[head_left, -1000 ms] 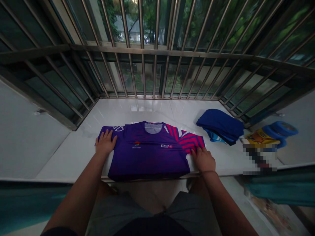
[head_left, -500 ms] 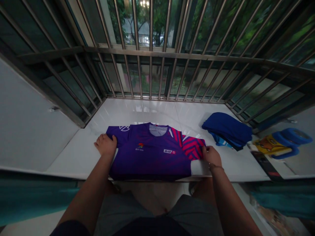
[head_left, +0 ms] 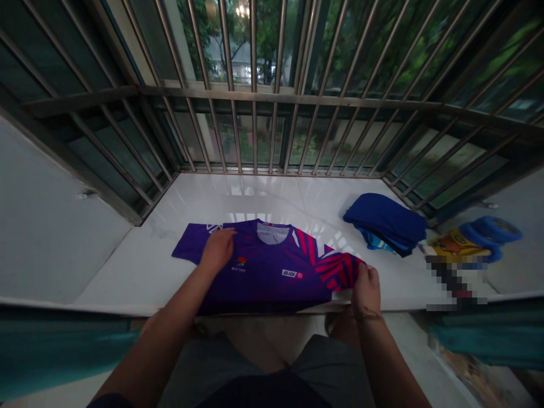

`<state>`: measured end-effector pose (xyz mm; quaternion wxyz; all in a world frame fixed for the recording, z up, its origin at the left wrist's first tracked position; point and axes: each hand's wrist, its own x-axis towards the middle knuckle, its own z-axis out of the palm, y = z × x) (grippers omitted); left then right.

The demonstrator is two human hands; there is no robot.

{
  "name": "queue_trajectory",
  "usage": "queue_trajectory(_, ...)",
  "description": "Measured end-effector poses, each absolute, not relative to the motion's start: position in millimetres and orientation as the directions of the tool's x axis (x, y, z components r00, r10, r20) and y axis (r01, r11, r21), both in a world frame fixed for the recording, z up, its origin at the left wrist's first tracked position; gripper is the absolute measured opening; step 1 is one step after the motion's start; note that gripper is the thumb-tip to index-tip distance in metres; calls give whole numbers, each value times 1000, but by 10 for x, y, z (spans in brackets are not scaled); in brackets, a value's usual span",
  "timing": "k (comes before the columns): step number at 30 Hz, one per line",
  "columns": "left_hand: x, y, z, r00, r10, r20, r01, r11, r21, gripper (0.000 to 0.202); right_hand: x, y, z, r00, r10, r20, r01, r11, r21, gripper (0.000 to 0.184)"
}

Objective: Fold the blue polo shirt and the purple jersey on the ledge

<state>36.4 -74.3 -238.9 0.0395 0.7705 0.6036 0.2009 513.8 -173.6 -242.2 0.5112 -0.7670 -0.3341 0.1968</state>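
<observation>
Two hands were on the purple jersey point(head_left: 263, 272), which lay flat on the white surface point(head_left: 140, 266) right in front of me. My left hand point(head_left: 217, 249) rested open, palm down, on its chest near the collar. My right hand point(head_left: 366, 286) was closed, pinching the pink-striped sleeve at its edge. The cloth looked thin, light, limp and likely slippery; hems and sleeve edges seemed the best hold. A folded blue garment point(head_left: 385, 221) sat beyond my right hand.

One purple jersey point(head_left: 272, 272), one folded blue garment point(head_left: 386, 218), two hands point(head_left: 217, 249) point(head_left: 366, 288).
</observation>
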Motion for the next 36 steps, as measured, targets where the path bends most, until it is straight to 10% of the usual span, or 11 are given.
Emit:
queue_trajectory(5, 1493, -671, -2508, 581, 813, 45, 760, -562, 326, 56, 4767, -1864, -2199, 520, 836, 174, 399, -58, -915, 60)
queue_trajectory(13, 1657, -586, -2713, 503, 863, 53, 810, -492, 319, 58, 4496, -2420, -2138, -362, 908, 214, 634, 407, -658, 5)
queue_trajectory(15, 1650, -586, -2716, 507, 860, 54, 808, -496, 317, 59, 4462, -2521, -2251, -511, 843, 166, 639, 502, -582, 19)
queue_trajectory(19, 1671, -592, -2700, 505, 862, 45, 813, -492, 311, 59, 4441, -2626, -2444, -557, 820, 134, 650, 530, -544, 44)
queue_trajectory(36, 1667, -588, -2670, 504, 863, 43, 806, -488, 335, 60, 4429, -2535, -2362, -553, 807, 209, 647, 573, -502, 4)
